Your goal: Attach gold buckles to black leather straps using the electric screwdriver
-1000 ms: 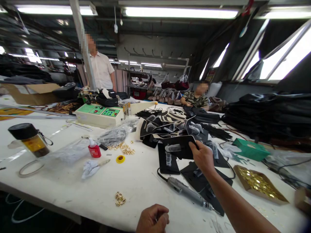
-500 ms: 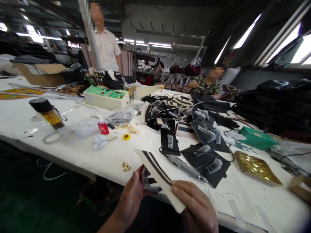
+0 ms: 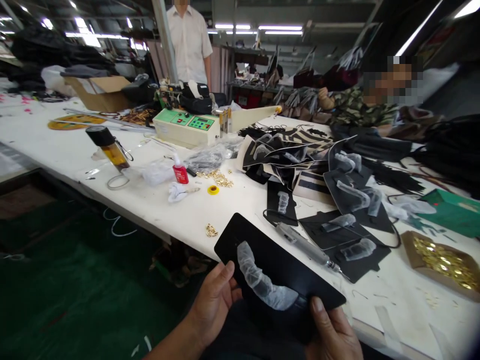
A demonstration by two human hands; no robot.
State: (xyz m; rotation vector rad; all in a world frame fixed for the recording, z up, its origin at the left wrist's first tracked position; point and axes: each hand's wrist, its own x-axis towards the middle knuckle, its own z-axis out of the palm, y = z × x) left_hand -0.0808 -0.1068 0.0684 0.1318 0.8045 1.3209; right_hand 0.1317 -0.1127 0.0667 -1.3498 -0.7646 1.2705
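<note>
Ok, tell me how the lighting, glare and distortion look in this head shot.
Head view: ceiling tube lights blow out to white; the wide lens bends the white table edge; the black panel held by the left hand and right hand is sharp, with soft sheen on its plastic-wrapped fitting.

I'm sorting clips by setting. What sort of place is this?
Probably a bag or leather-goods workshop: a long white worktable strewn with cut black panels, a box of gold fittings and an electric screwdriver, with finished bags behind.

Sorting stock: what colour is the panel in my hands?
Black panel, with a clear plastic-wrapped fitting; head view.
</note>
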